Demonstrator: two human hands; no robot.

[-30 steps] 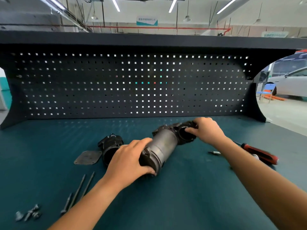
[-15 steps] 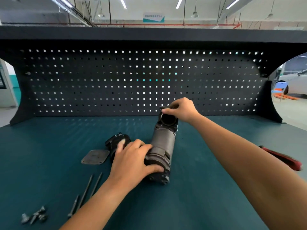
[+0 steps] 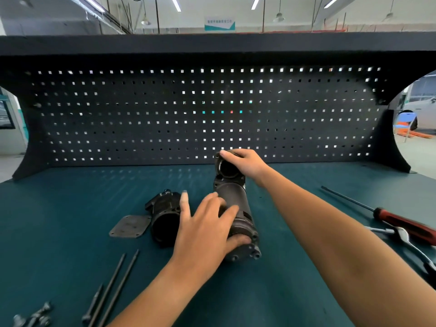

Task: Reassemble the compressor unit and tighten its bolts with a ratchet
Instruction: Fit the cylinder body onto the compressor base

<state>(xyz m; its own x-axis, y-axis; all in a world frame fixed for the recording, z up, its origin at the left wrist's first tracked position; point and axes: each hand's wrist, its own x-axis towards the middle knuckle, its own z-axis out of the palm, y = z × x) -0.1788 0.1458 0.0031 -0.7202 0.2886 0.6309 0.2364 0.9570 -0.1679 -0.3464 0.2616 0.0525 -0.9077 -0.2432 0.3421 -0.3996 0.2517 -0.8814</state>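
The grey cylindrical compressor body (image 3: 232, 199) lies on the green bench mat (image 3: 70, 208), its axis pointing away from me. My right hand (image 3: 246, 165) grips the open dark housing at its far end, near the pegboard. My left hand (image 3: 204, 228) holds the near end, with the thumb curled round the flange and the fingers draped over the cylinder; the index finger sticks up. A separate black end housing (image 3: 165, 218) lies just left of the body, and a flat grey cover plate (image 3: 131, 226) lies left of that. The chrome ratchet (image 3: 410, 244) rests at the right edge.
Two long bolts (image 3: 115, 284) and a shorter one lie at the front left, with small bolts (image 3: 35, 317) in the corner. A red-handled screwdriver (image 3: 401, 223) lies at the right. The black pegboard (image 3: 212, 114) closes off the back of the bench.
The compressor body has swung from a diagonal lie to pointing straight away from me. My right hand moved with its far end toward the pegboard; my left hand's fingers have loosened and spread.
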